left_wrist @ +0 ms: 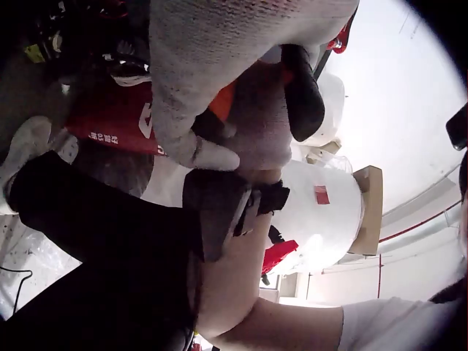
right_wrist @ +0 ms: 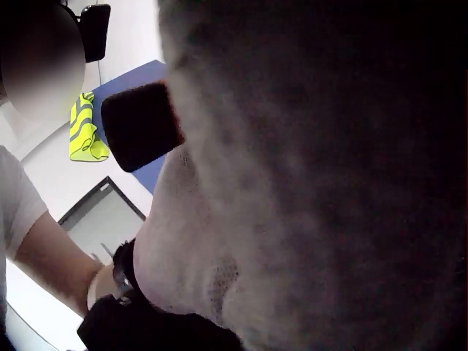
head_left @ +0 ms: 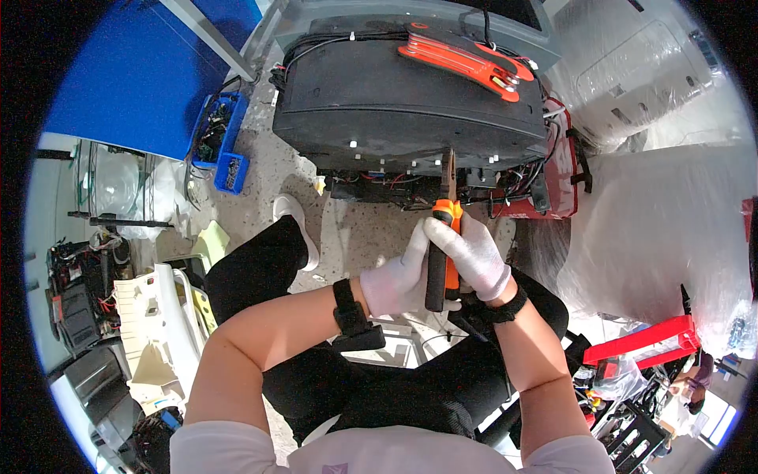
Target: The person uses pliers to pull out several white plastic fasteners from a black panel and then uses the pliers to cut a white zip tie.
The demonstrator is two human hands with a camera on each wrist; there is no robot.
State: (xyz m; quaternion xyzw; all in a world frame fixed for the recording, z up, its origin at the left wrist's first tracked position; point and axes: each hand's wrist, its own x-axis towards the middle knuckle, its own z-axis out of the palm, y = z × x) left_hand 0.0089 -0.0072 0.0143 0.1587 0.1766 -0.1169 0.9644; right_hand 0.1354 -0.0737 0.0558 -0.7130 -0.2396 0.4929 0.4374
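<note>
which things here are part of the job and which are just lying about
Part of the job, it seems:
- pliers, held
- black unit, with the pliers pointing at its near edge
- possibly the red-and-black folding tool, resting on the unit

Apparently just lying about:
- small blue bin
- red bag
- yellow hi-vis garment
</note>
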